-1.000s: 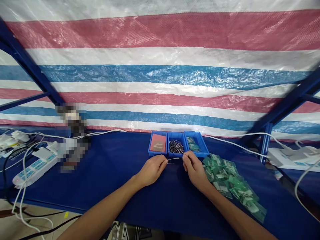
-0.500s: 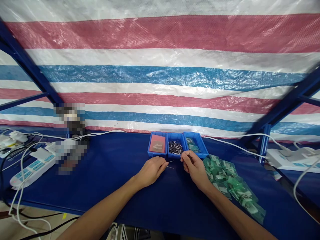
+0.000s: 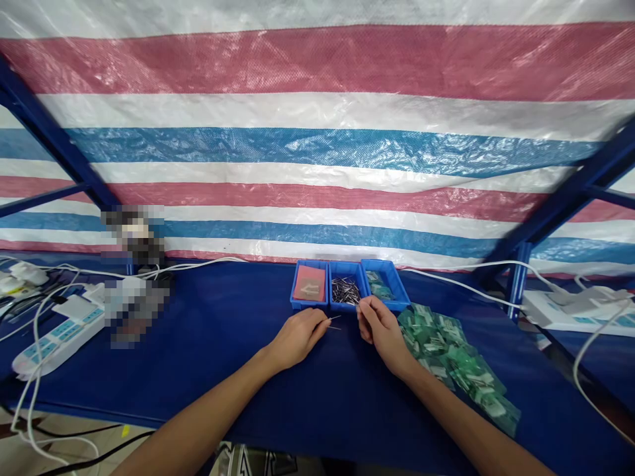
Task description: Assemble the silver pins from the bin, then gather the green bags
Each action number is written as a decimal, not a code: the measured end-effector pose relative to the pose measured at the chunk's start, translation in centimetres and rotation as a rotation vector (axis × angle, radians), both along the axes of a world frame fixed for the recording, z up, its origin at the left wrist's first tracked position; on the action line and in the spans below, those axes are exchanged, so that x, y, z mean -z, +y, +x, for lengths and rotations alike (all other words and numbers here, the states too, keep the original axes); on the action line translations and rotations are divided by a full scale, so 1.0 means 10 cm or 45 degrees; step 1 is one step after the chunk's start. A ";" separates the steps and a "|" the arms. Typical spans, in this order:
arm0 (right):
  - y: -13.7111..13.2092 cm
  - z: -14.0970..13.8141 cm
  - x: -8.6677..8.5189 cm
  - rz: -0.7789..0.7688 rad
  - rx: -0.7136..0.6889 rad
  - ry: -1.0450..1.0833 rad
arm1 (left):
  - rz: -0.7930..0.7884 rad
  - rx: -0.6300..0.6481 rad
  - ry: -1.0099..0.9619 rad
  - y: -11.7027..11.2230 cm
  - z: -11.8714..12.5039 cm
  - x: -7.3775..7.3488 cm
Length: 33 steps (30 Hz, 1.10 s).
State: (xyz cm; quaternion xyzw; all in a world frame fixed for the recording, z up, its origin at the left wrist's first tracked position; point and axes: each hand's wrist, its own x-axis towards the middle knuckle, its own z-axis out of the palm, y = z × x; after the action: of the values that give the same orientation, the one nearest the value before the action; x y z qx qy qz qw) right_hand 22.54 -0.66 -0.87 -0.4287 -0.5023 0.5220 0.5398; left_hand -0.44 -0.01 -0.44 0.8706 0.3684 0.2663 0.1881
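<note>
My left hand (image 3: 297, 337) rests on the blue table cover (image 3: 238, 370), fingers pinched on a thin metal pin (image 3: 333, 319) that sticks out to the right. My right hand (image 3: 380, 327) is beside it, fingers curled in a pinch just in front of the middle blue tray (image 3: 346, 291) of metal pins; what it holds is too small to see. The left tray (image 3: 310, 285) holds a red pad. The right tray (image 3: 384, 284) holds green packets.
A heap of several green packets (image 3: 456, 360) lies right of my right hand. White power strips (image 3: 54, 334) and cables sit at the far left and another strip (image 3: 565, 307) at the right. A striped tarp hangs behind. Blue frame posts (image 3: 516, 284) stand at both sides.
The two hands held one pin between them; they have parted, the pin staying in the left hand. The right hand has moved up toward the middle tray.
</note>
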 end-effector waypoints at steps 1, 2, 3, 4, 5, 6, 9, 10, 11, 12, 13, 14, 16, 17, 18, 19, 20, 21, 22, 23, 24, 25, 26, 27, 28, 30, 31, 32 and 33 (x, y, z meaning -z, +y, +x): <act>0.00 0.01 0.00 -0.023 -0.014 0.038 | -0.004 -0.003 0.002 0.00 0.00 0.00; 0.00 0.01 0.00 -0.044 -0.016 0.069 | -0.006 -0.007 0.003 0.00 0.00 0.00; 0.00 0.02 0.01 -0.063 -0.010 0.089 | -0.008 -0.010 0.004 0.00 0.01 0.00; 0.00 0.03 0.01 -0.081 -0.001 0.099 | -0.011 -0.015 0.005 0.00 0.01 0.00; 0.00 0.04 0.01 -0.097 0.004 0.103 | -0.012 -0.021 0.006 0.00 0.01 0.00; 0.00 0.05 0.01 -0.112 0.001 0.107 | -0.010 -0.025 0.009 0.00 0.01 0.00; -0.01 0.06 0.02 -0.130 -0.013 0.131 | 0.015 -0.017 0.034 0.00 0.02 0.00; 0.00 0.06 0.02 -0.121 -0.009 0.135 | 0.030 -0.013 0.046 0.01 0.02 0.01; 0.00 0.05 0.01 -0.105 -0.003 0.133 | 0.044 -0.010 0.060 0.01 0.02 0.01; 0.00 0.05 0.00 -0.087 0.002 0.126 | 0.054 -0.009 0.075 0.01 0.03 0.02; 0.00 0.05 -0.02 -0.066 0.006 0.112 | 0.064 -0.011 0.086 0.01 0.03 0.02; -0.01 0.04 -0.03 -0.045 0.009 0.093 | 0.072 -0.016 0.094 0.02 0.03 0.03; -0.01 0.03 -0.06 -0.006 0.020 0.045 | 0.081 -0.027 0.098 0.02 0.03 0.05; -0.01 0.03 -0.07 0.009 0.031 0.024 | 0.083 -0.032 0.098 0.02 0.03 0.05; -0.01 0.03 -0.07 0.022 0.045 0.008 | 0.085 -0.034 0.098 0.03 0.03 0.06; -0.01 0.03 -0.07 0.034 0.061 -0.004 | 0.084 -0.035 0.098 0.03 0.03 0.06; 0.00 0.03 -0.07 0.046 0.078 -0.014 | 0.080 -0.035 0.097 0.03 0.03 0.07; 0.00 0.03 -0.06 0.057 0.094 -0.024 | 0.074 -0.035 0.093 0.04 0.02 0.06; 0.01 0.03 -0.05 0.068 0.110 -0.032 | 0.064 -0.033 0.087 0.04 0.02 0.06; 0.01 0.03 -0.05 0.076 0.122 -0.036 | 0.053 -0.027 0.083 0.04 0.02 0.05; 0.01 0.03 -0.04 0.082 0.128 -0.039 | 0.040 -0.016 0.083 0.04 0.02 0.04; 0.02 0.03 -0.04 0.084 0.129 -0.038 | 0.028 -0.002 0.088 0.04 0.02 0.03; 0.01 0.03 -0.05 0.082 0.124 -0.036 | 0.017 0.014 0.097 0.04 0.02 0.02; 0.01 0.03 -0.05 0.079 0.118 -0.033 | 0.009 0.029 0.108 0.04 0.02 0.01; 0.01 0.03 -0.05 0.073 0.110 -0.030 | 0.000 0.040 0.118 0.04 0.02 0.01; 0.00 0.03 -0.06 0.042 0.090 -0.031 | -0.012 0.051 0.135 0.04 0.02 0.00; 0.00 0.03 -0.06 0.018 0.081 -0.036 | -0.013 0.054 0.140 0.04 0.02 0.00; 0.00 0.04 -0.05 -0.009 0.070 -0.043 | -0.014 0.057 0.144 0.04 0.02 0.01; -0.01 0.04 -0.05 -0.036 0.060 -0.049 | -0.014 0.058 0.146 0.04 0.02 0.01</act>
State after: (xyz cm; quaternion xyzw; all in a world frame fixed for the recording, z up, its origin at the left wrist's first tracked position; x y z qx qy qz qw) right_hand 22.92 -0.72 -0.38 -0.4580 -0.4951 0.5078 0.5360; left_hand -0.28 0.37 -0.52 0.8916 0.3602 0.2096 0.1774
